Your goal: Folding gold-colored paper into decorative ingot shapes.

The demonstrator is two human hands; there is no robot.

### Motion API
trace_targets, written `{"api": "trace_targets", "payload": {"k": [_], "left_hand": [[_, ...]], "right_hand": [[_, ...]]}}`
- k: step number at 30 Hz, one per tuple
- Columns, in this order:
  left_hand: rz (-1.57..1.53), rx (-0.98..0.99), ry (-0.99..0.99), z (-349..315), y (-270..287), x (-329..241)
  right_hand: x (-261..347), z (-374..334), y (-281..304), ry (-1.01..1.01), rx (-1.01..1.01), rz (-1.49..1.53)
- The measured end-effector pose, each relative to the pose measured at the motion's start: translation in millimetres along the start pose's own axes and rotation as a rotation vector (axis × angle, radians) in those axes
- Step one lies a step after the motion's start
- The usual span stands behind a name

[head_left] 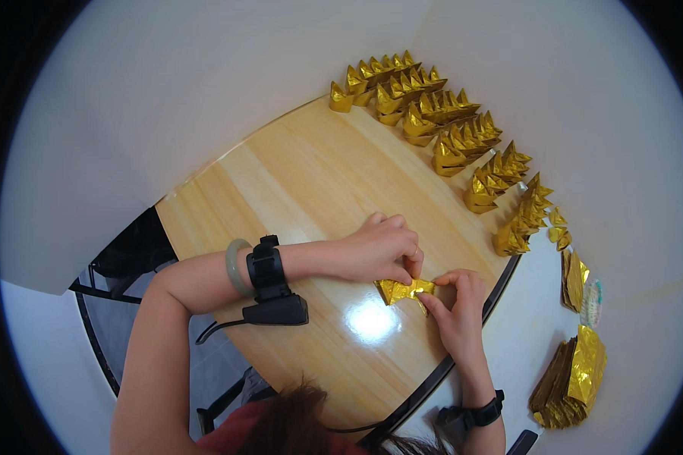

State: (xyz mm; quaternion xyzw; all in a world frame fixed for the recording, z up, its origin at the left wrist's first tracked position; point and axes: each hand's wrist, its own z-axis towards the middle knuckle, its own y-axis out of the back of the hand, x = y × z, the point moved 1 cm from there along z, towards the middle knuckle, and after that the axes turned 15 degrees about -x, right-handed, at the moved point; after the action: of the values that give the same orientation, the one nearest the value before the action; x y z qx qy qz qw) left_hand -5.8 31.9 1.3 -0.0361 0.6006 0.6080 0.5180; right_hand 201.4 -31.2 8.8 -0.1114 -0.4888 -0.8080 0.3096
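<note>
One folded gold-foil paper (396,292) — left hand (383,250) and right hand (460,309) pinch it, apparently to steady creases — with foil boats (461,145) rowed aside.

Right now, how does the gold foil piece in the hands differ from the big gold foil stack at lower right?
The gold foil piece is small; the gold foil stack is bulky and many-layered. Left hand and right hand pinch the piece over the wooden tabletop; the stack rests untouched. Both are shiny gold.
</note>
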Motion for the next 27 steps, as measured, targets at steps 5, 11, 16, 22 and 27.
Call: {"api": "trace_targets", "payload": {"k": [5,11,16,22,27], "left_hand": [[-0.141,-0.114,-0.04,0.8,-1.9,-13.0],[-0.832,-0.026,0.318,0.8,-4.0,-23.9],[-0.979,-0.078,0.152,0.9,-4.5,-15.8],[-0.472,-0.137,0.022,4.1,3.2,-1.0],[-0.188,-0.074,-0.07,0.9,2.3,8.1]], "right_hand": [[3.7,-2.2,0.1,-0.208,0.091,0.114],[14.6,-1.5,1.3,-0.254,-0.148,0.603],[15.0,0.4,5.7,-0.032,-0.115,0.548],[12.9,4.8,13.3,0.389,-0.1,0.161],[11.8,3.8,7.9,0.421,-0.004,0.033]]}}
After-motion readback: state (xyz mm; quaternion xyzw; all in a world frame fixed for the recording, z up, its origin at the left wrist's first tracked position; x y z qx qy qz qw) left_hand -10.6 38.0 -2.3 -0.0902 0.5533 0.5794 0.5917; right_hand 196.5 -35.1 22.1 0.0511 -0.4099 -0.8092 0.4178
